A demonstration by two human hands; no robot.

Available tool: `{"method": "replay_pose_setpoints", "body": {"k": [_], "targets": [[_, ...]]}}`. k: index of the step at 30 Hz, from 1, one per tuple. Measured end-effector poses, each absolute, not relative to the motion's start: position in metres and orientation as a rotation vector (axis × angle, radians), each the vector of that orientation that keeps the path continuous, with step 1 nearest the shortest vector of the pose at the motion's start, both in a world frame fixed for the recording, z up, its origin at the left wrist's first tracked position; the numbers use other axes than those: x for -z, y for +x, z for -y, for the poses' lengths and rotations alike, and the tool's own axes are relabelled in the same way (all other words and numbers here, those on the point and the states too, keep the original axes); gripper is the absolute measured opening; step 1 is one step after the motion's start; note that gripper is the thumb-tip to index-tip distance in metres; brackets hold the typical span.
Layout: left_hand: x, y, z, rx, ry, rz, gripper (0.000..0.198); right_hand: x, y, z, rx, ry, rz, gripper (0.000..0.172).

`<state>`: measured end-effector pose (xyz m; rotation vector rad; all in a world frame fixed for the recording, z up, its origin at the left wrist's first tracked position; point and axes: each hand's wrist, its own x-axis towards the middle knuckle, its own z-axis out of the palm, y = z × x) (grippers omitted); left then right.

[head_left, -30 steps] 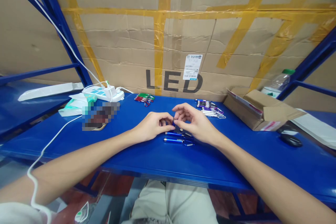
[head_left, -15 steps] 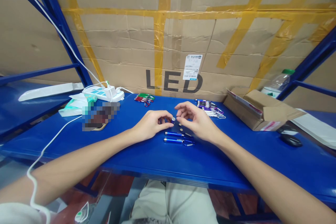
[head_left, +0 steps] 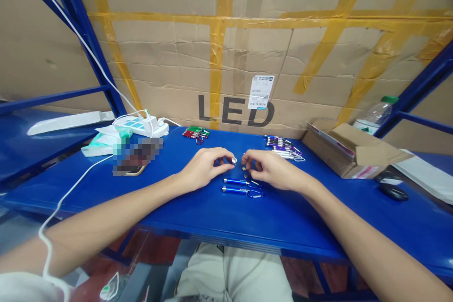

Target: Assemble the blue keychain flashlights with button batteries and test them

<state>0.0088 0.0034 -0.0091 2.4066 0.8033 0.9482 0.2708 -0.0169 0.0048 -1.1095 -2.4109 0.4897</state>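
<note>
Between the thumb and fingertips of my left hand (head_left: 207,167), a short tube (head_left: 234,161) with a round silver rim faces up; the fingers hide most of its body. My right hand (head_left: 269,167) is just right of it, fingers bent down and thumb apart. Small round button cells (head_left: 245,176) lie on the table under its fingertips; whether the fingers touch one is hard to see. Nearer to me, two blue mini flashlights (head_left: 235,190) with carabiner clips lie side by side, the clip of the upper one partly under my right hand.
Red and green flashlights (head_left: 194,133) lie at the back; black, purple and silver ones (head_left: 283,146) sit at the back right. An open cardboard box (head_left: 348,151) and a black mouse (head_left: 392,191) are on the right. A phone (head_left: 136,158), tissue pack (head_left: 101,144) and power strip (head_left: 141,126) stand left.
My right hand has moved down and slightly right, its fingers lowering toward the button cells. My left hand stays in place with the tube, whose open rim now shows more clearly.
</note>
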Motion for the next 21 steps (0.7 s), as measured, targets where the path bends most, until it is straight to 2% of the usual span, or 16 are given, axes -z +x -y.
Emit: {"method": "replay_pose_setpoints", "body": {"k": [5, 21], "targets": [[0.0103, 0.0089, -0.0052, -0.926, 2.353, -0.87, 0.019, -0.0069, 0.2675, 0.0189, -0.605, -1.103, 2.436, 0.031], [0.0107, 0.0107, -0.0038, -0.863, 2.3, -0.873, 0.02, -0.0027, 0.2647, 0.02, -0.622, -1.084, 2.456, 0.023]]}}
